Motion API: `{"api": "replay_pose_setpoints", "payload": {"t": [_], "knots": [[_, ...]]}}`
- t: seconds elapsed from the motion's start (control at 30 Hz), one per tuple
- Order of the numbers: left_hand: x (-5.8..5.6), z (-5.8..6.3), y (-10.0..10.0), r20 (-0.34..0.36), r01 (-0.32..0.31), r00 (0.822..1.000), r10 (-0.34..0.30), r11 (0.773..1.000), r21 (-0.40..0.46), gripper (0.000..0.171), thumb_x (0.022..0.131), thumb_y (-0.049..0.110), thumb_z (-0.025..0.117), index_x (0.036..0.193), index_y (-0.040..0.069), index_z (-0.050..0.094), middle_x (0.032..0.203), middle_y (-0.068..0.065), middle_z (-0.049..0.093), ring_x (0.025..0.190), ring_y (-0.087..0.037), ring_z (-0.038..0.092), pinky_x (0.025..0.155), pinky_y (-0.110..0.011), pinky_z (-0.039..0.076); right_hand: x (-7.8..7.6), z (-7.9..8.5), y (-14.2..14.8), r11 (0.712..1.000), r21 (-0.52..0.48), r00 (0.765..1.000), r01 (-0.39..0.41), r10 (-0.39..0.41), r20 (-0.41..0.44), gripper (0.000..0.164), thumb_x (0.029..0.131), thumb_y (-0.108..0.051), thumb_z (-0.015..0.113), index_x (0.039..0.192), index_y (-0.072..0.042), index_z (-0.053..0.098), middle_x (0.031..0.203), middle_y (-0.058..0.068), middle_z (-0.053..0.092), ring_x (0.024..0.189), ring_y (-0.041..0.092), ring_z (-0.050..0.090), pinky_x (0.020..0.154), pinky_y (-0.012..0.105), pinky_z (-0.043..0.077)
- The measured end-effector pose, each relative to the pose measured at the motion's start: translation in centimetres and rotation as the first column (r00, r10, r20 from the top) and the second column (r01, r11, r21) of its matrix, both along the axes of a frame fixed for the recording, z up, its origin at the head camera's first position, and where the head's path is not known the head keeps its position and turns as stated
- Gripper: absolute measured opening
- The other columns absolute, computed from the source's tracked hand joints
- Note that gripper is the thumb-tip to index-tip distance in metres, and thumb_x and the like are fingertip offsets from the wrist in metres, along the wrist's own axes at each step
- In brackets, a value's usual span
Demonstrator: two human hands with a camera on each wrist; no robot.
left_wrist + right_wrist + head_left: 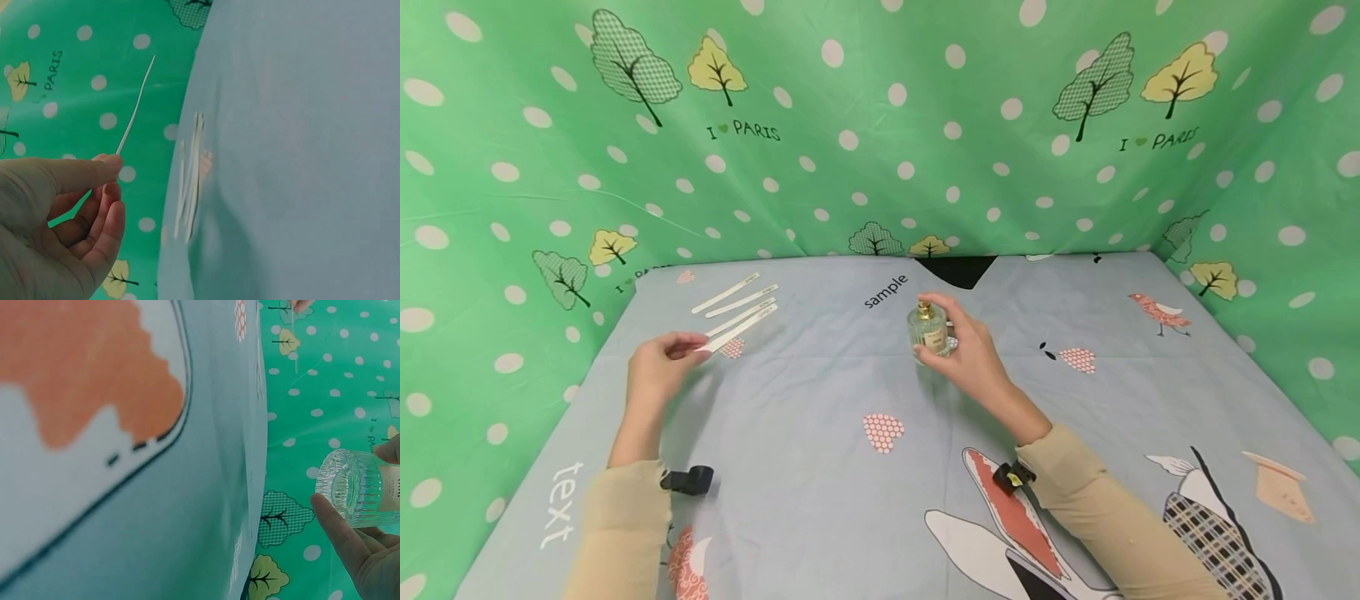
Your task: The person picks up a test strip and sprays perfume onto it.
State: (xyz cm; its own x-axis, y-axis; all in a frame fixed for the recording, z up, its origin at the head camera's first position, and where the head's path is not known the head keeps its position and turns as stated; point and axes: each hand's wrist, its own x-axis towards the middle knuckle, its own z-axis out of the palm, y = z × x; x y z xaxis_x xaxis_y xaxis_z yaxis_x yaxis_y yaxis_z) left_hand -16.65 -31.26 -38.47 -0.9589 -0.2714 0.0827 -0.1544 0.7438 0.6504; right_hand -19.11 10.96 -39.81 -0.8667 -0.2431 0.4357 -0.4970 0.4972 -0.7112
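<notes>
My left hand (658, 367) pinches the near end of a thin white paper test strip (136, 103) between thumb and fingertips. The strip is raised over the table in the left wrist view and points away from me. Below it, more white test strips (726, 293) lie side by side on the cloth, small print at their far ends. My right hand (976, 360) holds a clear glass perfume bottle (928, 335), thumb low on its side and index finger on the gold spray top (924, 309). In the right wrist view the ribbed glass base (340, 487) hangs off the cloth.
A grey-blue printed cloth (820, 383) covers the table. Behind and at both sides hangs a green polka-dot curtain (865, 125). A black wrist camera (698, 480) is strapped on the left wrist, another (1009, 477) on the right.
</notes>
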Motion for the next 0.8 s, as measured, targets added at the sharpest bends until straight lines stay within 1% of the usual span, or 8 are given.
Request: {"api": "replay_pose_setpoints", "payload": {"t": [0.17, 0.33, 0.57, 0.8], "knots": [[0.1, 1.1, 1.0, -0.027, 0.017, 0.999, -0.017, 1.000, -0.003, 0.029, 0.092, 0.019, 0.073, 0.117, 0.004, 0.071, 0.112, -0.021, 0.072, 0.073, 0.016, 0.049, 0.064, -0.006, 0.043, 0.0, 0.0, 0.0, 1.000, 0.002, 1.000, 0.002, -0.002, 0.006, 0.070, 0.081, -0.011, 0.079, 0.142, -0.025, 0.047, 0.124, 0.019, 0.066, 0.099, 0.037, 0.072, 0.062, 0.035, 0.062], [0.2, 2.5, 2.2, -0.059, 0.049, 0.997, -0.049, 0.999, 0.007, 0.030, 0.092, 0.022, 0.073, 0.117, 0.006, 0.071, 0.113, -0.019, 0.072, 0.075, 0.018, 0.050, 0.067, -0.005, 0.044, 0.1, 0.1, 0.0, 1.000, 0.001, 1.000, 0.006, -0.006, 0.012, 0.070, 0.081, -0.011, 0.079, 0.142, -0.026, 0.047, 0.125, 0.019, 0.065, 0.099, 0.037, 0.072, 0.059, 0.033, 0.061], [0.7, 4.5, 4.1, -0.111, 0.088, 0.990, -0.085, 0.996, 0.027, 0.030, 0.092, 0.024, 0.073, 0.116, 0.006, 0.072, 0.113, -0.018, 0.072, 0.076, 0.019, 0.051, 0.071, -0.002, 0.045, 0.1, 0.2, -0.1, 1.000, -0.002, 1.000, 0.000, 0.001, 0.012, 0.070, 0.082, -0.010, 0.079, 0.142, -0.025, 0.047, 0.125, 0.019, 0.065, 0.099, 0.037, 0.072, 0.060, 0.033, 0.061], [1.4, 5.9, 6.2, -0.173, 0.121, 0.978, -0.113, 0.992, 0.036, 0.023, 0.090, 0.015, 0.074, 0.111, 0.005, 0.073, 0.111, -0.017, 0.072, 0.078, 0.015, 0.053, 0.071, 0.002, 0.044, 0.1, 0.2, -0.1, 1.000, 0.000, 1.000, 0.002, -0.002, 0.006, 0.070, 0.081, -0.011, 0.079, 0.142, -0.024, 0.047, 0.125, 0.019, 0.065, 0.099, 0.037, 0.072, 0.062, 0.034, 0.062]]}}
